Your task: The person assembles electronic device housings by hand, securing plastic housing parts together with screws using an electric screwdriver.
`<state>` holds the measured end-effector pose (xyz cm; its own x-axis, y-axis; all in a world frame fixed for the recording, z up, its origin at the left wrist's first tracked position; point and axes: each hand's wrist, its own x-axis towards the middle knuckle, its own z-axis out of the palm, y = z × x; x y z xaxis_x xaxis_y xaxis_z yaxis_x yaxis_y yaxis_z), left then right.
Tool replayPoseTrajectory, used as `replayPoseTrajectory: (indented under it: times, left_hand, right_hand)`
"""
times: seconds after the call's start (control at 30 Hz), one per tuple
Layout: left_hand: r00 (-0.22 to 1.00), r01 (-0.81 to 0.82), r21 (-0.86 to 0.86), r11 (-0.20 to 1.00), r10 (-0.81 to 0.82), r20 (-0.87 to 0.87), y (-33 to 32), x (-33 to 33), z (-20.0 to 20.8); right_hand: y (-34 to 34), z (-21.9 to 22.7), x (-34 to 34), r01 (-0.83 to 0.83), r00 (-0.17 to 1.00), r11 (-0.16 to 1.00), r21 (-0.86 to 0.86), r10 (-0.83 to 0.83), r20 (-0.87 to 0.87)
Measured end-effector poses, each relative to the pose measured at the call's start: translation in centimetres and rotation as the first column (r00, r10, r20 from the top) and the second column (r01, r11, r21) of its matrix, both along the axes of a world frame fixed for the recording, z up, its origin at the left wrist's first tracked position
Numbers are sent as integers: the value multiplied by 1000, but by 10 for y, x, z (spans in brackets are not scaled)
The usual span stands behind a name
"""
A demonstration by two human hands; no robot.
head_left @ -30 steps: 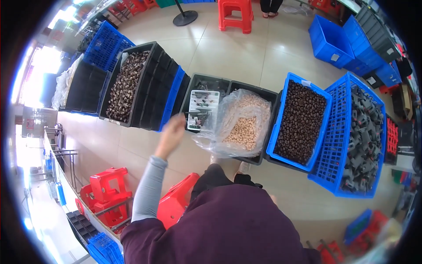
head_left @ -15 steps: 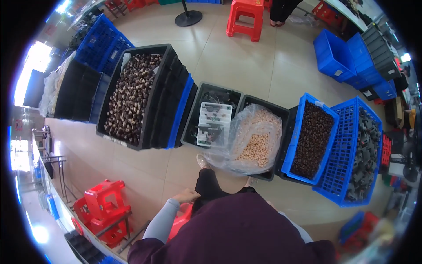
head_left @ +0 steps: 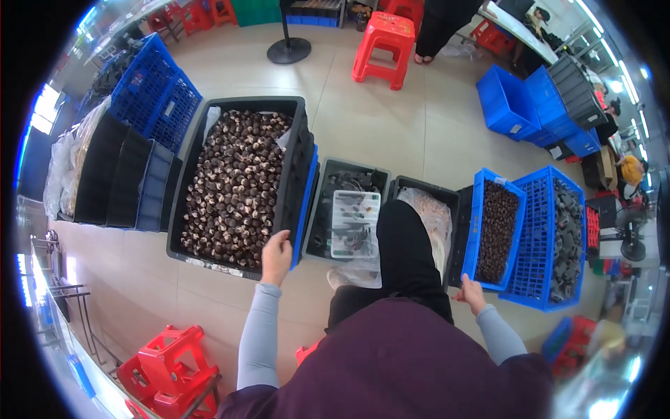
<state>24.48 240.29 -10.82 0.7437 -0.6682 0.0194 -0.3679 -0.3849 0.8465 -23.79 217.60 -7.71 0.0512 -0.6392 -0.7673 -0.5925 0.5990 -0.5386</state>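
Observation:
My left hand (head_left: pixel 277 260) hangs at the near right corner of a stacked black crate (head_left: pixel 301 150). Its fingers are loosely bent and nothing shows in them; whether it touches the rim I cannot tell. Dark round pieces with pale patches (head_left: pixel 234 188) fill that crate. Close to the near end of a blue crate (head_left: pixel 469 244) is my right hand (head_left: pixel 474 295), index finger and thumb apart, with nothing visible in it. Small dark brown pieces (head_left: pixel 497 230) lie in the blue crate. My raised leg (head_left: pixel 408 251) partly hides a clear bag of pale pieces (head_left: pixel 431 209).
Between the crates stands a grey bin (head_left: pixel 322 209) holding a white compartment tray (head_left: pixel 354 223). A blue mesh crate (head_left: pixel 537 237) with dark parts is at right. Red stools (head_left: pixel 171 370) stand at lower left, another red stool (head_left: pixel 384 49) ahead, near a standing person (head_left: pixel 447 28).
My left hand has moved from my thigh forward to the black crate. The right hand has come into view. One leg has lifted over the bag, and the view has shifted closer to the black crate.

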Motion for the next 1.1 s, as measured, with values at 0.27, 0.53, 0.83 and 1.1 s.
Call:
replayPoseTrajectory:
  times: [0.27,0.53,0.83,1.1]
  left_hand:
    - [986,-115,-111,987,127,105,4,7,-28]
    - [841,-502,-235,832,533,88,-158,75,-16]
    - [455,-886,325,331,756,471,-330,171,-69]
    - [429,-839,539,74,699,572,-352,182,-45]
  right_hand:
    - [-59,-59,100,-308,924,949,65,315,-219]
    - [-291,-7,438,-702,548,359,-615,824,-143]
    - [-571,-14,846,-589,41,-38,-807,996,-76]
    - [-611,-172,797,-728,-666,-669,-150,742,-74]
